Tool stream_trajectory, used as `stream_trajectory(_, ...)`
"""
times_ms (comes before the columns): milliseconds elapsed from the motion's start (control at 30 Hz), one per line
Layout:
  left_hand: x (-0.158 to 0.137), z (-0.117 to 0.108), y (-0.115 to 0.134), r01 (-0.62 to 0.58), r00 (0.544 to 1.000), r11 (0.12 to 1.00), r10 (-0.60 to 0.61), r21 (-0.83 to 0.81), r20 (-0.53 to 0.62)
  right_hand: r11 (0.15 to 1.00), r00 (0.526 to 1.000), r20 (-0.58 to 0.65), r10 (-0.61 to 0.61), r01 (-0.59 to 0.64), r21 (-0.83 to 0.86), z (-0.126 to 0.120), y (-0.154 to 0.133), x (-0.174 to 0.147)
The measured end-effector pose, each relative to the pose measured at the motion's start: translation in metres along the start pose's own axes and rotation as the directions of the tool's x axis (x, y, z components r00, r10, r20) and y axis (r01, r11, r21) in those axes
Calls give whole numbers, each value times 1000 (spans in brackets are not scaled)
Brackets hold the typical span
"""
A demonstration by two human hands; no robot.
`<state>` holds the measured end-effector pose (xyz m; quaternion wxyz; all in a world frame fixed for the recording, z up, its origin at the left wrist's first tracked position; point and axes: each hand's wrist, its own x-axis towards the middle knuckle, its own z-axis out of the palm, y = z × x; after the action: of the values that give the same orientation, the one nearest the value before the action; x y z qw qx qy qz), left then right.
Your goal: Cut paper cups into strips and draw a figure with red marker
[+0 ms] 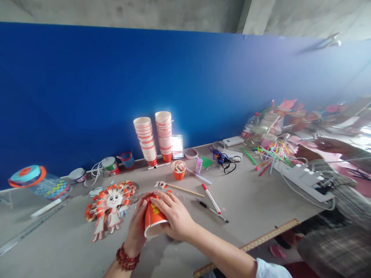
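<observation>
An orange-red paper cup (151, 216) with yellow lettering is between my two hands, tipped so its white rim faces down toward me. My left hand (138, 220) is closed around its left side, a red bead bracelet on the wrist. Over the cup's top and right side curls my right hand (174, 212), fingers wrapped on it. Just left of the hands lie paper-cup dolls (114, 202) with curled orange and white strips and a drawn smiling face. Behind the hands a small orange cup (179, 172) holds paper scraps.
Two tall stacks of paper cups (145, 141) stand against the blue partition (116, 77). To the right lie a red-capped marker (211, 199), a black pen (212, 210), scissors (224, 158) and a power strip (304, 179). A water bottle (40, 181) and metal ruler (31, 227) are left. Another person sits at right.
</observation>
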<state>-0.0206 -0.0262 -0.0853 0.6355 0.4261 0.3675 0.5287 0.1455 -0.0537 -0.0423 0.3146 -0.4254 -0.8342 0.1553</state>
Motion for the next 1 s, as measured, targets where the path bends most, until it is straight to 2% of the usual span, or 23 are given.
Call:
stream_trajectory(67,-1,-1,-1,-43,998,997,40,71,41,999,999,-19,39,-39,2,4,4,3)
stream_trajectory(167,-3,-2,-1,-180,978,965,155,190,143,998,998,-42,56,-55,25,11,11,4)
stream_trajectory(300,-4,0,5,-349,923,865,250,362,293,993,990,-96,108,-103,52,18,17,2)
stream_trajectory(367,-4,1,8,-386,913,821,273,422,304,991,989,-108,99,-88,104,17,19,1)
stream_trajectory(433,-5,0,11,-374,922,809,275,453,272,980,994,-93,64,-45,194,14,20,1)
stream_trajectory(533,-6,-2,11,-296,954,836,231,462,192,935,996,-73,49,-20,354,10,24,0)
stream_trajectory(633,-4,-6,4,-186,982,884,160,428,97,877,993,-74,90,-44,478,9,28,0)
stream_trajectory(700,-3,-8,-1,-156,988,912,146,379,55,858,990,-81,115,-58,511,10,30,0)
stream_trajectory(767,-2,-7,-1,-165,986,915,152,369,63,847,986,-103,132,-58,528,11,30,1)
stream_trajectory(900,-6,-1,6,-247,968,855,191,455,165,810,971,-136,196,-82,581,17,35,2)
stream_trajectory(1000,-8,1,5,-281,955,872,210,401,211,819,958,-170,231,-97,566,26,42,1)
